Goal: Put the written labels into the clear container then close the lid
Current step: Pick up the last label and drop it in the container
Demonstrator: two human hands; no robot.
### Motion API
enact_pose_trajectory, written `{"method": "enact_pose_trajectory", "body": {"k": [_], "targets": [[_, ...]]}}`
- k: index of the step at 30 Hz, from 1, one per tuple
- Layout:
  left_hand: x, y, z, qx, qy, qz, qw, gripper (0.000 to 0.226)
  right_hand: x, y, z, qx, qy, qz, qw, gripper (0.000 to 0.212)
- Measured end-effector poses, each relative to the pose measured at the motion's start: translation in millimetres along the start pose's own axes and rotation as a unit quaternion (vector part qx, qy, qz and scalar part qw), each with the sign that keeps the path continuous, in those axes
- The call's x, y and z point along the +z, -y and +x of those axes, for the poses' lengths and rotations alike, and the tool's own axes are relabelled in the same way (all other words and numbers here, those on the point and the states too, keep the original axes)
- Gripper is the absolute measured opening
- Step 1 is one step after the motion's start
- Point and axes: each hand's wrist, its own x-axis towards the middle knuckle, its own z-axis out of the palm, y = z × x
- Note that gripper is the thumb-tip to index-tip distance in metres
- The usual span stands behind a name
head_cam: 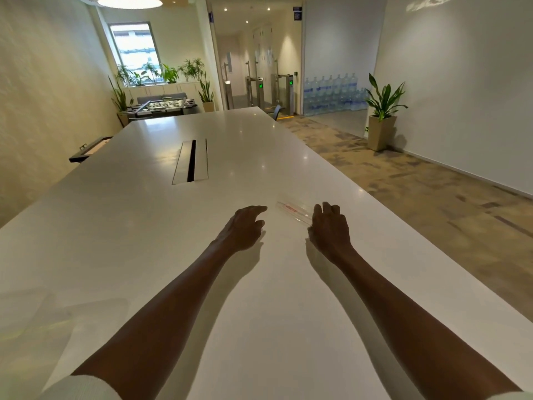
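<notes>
One long white table (pixel 178 255) fills the head view, with one recessed cable slot (pixel 191 162) set in its middle. Two bare forearms reach forward over the tabletop, each ending at a white sleeve at the bottom edge of the picture.

One clear container (pixel 294 212) lies on the table between the two hands, towards the right edge of the tabletop. It is nearly transparent and hard to make out; one strip with red marking shows in or on it. Whether its lid is on cannot be told, and no separate labels can be counted.

The left hand (pixel 243 228) is just beside the container's left side, palm down, fingers loosely spread and holding nothing. The right hand (pixel 330 226) is at the container's right end, fingers curled forward against or over its edge; whether it actually grips the container cannot be told.

Beyond the table, one potted plant (pixel 383 111) stands by the right wall, and one stack of water bottles (pixel 334 93) sits behind glass.
</notes>
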Motion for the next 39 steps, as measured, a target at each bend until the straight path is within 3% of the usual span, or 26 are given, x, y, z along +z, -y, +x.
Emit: {"method": "enact_pose_trajectory", "body": {"k": [3, 7, 14, 19, 24, 32, 39], "targets": [[9, -1, 5, 0.003, 0.010, 0.001, 1.000, 0.043, 4, -7, 4, 0.017, -0.010, 0.051, 0.999, 0.028], [18, -1, 7, -0.012, 0.021, -0.004, 1.000, 0.042, 8, -14, 7, 0.043, -0.027, 0.116, 0.992, 0.018], [22, 3, 5, -0.022, 0.023, -0.002, 0.999, 0.039, 19, -21, 13, 0.104, -0.028, 0.205, 0.973, 0.030], [20, 9, 4, -0.031, 0.020, -0.001, 0.999, 0.038, 23, -23, 13, 0.188, -0.006, 0.337, 0.923, 0.038], [20, 11, 2, -0.029, 0.018, -0.001, 0.999, 0.038, 24, -24, 13, 0.173, -0.019, 0.348, 0.921, 0.026], [14, 10, -1, -0.031, 0.010, -0.008, 0.999, 0.039, 19, -16, 9, 0.155, -0.067, 0.361, 0.917, 0.025], [4, 10, -2, -0.087, -0.031, -0.040, 0.995, 0.058, 2, -2, -3, 0.131, -0.073, 0.433, 0.889, 0.032]]}}
